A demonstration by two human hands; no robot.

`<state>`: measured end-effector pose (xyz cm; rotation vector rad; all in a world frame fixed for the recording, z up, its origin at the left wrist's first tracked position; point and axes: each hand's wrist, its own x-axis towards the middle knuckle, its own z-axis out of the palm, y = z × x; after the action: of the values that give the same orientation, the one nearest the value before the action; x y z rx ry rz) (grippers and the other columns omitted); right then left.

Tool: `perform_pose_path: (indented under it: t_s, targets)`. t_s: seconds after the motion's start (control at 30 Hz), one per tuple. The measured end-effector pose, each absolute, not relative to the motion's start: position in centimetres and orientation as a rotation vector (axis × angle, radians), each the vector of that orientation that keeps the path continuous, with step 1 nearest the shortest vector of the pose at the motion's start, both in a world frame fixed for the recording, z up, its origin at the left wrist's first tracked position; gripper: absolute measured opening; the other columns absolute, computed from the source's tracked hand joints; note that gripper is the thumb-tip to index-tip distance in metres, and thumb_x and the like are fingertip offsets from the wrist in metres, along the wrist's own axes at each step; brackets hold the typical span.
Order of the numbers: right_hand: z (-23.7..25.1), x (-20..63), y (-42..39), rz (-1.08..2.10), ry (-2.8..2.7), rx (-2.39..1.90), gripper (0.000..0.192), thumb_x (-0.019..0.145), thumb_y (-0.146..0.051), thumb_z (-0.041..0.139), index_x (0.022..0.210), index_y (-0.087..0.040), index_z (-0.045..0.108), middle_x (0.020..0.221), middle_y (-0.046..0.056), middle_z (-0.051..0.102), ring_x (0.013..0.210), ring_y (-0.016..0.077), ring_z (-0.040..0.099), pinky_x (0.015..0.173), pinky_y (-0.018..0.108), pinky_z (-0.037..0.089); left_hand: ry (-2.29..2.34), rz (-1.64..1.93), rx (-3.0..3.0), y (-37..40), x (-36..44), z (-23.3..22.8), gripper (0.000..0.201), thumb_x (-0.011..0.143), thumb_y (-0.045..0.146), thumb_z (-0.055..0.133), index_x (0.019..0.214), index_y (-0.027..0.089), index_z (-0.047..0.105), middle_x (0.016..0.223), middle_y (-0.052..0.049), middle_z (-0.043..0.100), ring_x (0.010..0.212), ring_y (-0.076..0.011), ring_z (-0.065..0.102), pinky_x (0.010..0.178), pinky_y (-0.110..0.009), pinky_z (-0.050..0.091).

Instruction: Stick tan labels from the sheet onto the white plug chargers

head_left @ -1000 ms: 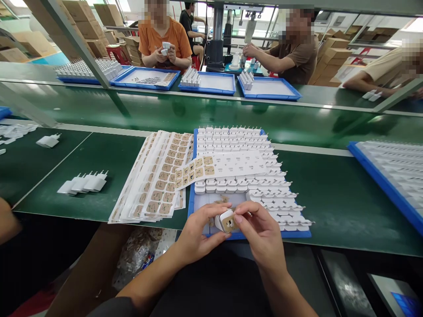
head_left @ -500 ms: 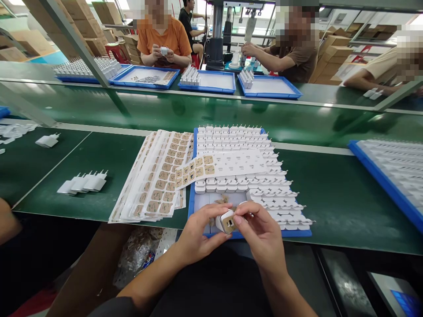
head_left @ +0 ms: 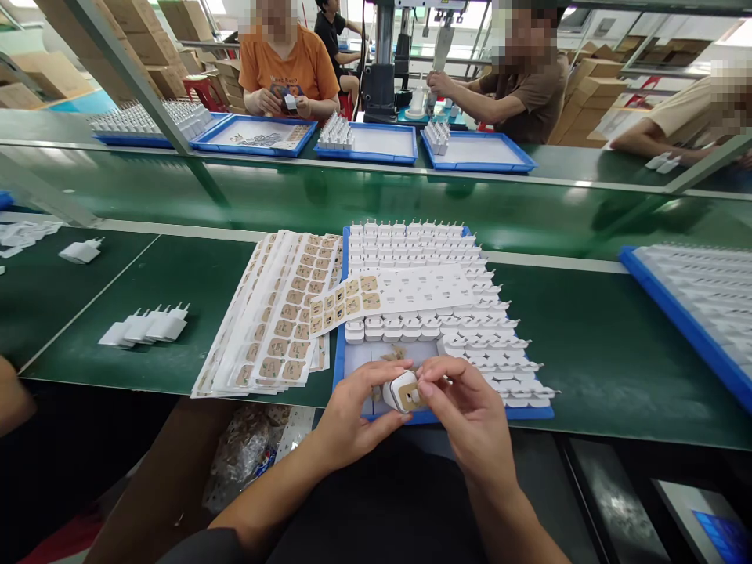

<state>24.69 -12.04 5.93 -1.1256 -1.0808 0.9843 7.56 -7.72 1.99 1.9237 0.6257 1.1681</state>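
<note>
The left hand [head_left: 352, 407] pinches a white plug charger [head_left: 390, 394] between thumb and fingers, and the right hand [head_left: 467, 403] has its thumb and forefinger closed at the far side of the charger's tan-covered port face [head_left: 404, 399]; whether those fingertips grip a loose bit of tan liner or only press it cannot be told. The charger is held over the near edge of the blue tray [head_left: 339, 364], left of that edge's middle, its port face turned up and toward the right hand. Tan scraps [head_left: 395, 354] lie on the tray floor just beyond, and a partly used label sheet [head_left: 423, 288] lies across the rows of chargers [head_left: 411, 243]. A stack of label sheets [head_left: 252, 333] sits along the tray's left edge, reaching the bench's [head_left: 587, 352] near edge. To work the tan piece well, the left grip should probably stay firm on the sides, clear of the face; the right fingertips would do best to keep the cutout square to the port and move slowly from one corner, so nothing tears or creases.
</note>
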Motion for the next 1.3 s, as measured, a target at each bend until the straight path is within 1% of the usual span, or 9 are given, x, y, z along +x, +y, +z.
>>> perform_pose_path:
  t_s: [0.13, 0.33, 0.57, 0.8, 0.97, 1.3]
  targets:
    - [5.81, 24.64, -12.15, 0.987, -1.087, -1.131, 0.003, 0.091, -0.023, 0.071, 0.088, -0.025, 0.07, 0.085, 0.002, 0.066, 0.086, 0.0179, 0.064, 0.08, 0.03, 0.053, 0.622, 1.159, 1.936, -7.72, 7.58, 2.04, 0.044, 0.089, 0.024, 0.073, 0.129, 0.022, 0.054, 0.129, -0.015, 0.07, 0.12, -0.0271, 0.068, 0.101, -0.043, 0.057]
    - [5.91, 24.6, -12.19, 0.999, -1.096, -1.116, 0.005, 0.091, -0.022, 0.07, 0.089, -0.026, 0.07, 0.086, 0.001, 0.066, 0.086, 0.0166, 0.063, 0.079, 0.027, 0.053, 0.615, 1.172, 1.929, -7.69, 7.63, 2.11, 0.045, 0.089, 0.024, 0.073, 0.13, 0.023, 0.055, 0.129, -0.014, 0.07, 0.121, -0.0253, 0.068, 0.102, -0.04, 0.056]
    - [5.83, 24.61, -12.17, 0.995, -1.104, -1.127, 0.003, 0.091, -0.023, 0.07, 0.089, -0.025, 0.07, 0.085, 0.002, 0.066, 0.085, 0.0178, 0.064, 0.078, 0.029, 0.054, 0.611, 1.166, 1.922, -7.76, 7.57, 2.12, 0.046, 0.088, 0.022, 0.074, 0.13, 0.023, 0.055, 0.13, -0.013, 0.07, 0.122, -0.0246, 0.067, 0.103, -0.039, 0.055]
    - [5.83, 24.43, -12.28, 0.985, -1.12, -1.123, 0.006, 0.093, -0.021, 0.068, 0.09, -0.026, 0.069, 0.086, 0.001, 0.065, 0.085, 0.0162, 0.063, 0.078, 0.026, 0.053, 0.603, 1.175, 1.919, -7.68, 7.6, 2.09, 0.046, 0.088, 0.023, 0.074, 0.13, 0.023, 0.056, 0.13, -0.013, 0.07, 0.121, -0.0239, 0.068, 0.103, -0.038, 0.055]
    - [5.78, 24.4, -12.26, 0.913, -1.183, -1.144, 0.007, 0.093, -0.019, 0.067, 0.091, -0.026, 0.068, 0.084, 0.0, 0.063, 0.084, 0.0159, 0.062, 0.076, 0.027, 0.053, 0.6, 1.179, 1.925, -7.68, 7.57, 2.12, 0.044, 0.089, 0.024, 0.073, 0.13, 0.022, 0.056, 0.129, -0.014, 0.07, 0.12, -0.0245, 0.068, 0.103, -0.039, 0.055]
    - [5.57, 23.9, -12.13, 0.739, -1.294, -1.244, 0.009, 0.093, -0.016, 0.066, 0.091, -0.026, 0.065, 0.084, 0.0, 0.064, 0.081, 0.0165, 0.063, 0.073, 0.031, 0.053, 0.6, 1.193, 1.946, -7.69, 7.45, 2.21, 0.044, 0.089, 0.022, 0.072, 0.131, 0.023, 0.056, 0.128, -0.011, 0.071, 0.121, -0.0229, 0.068, 0.103, -0.036, 0.056]
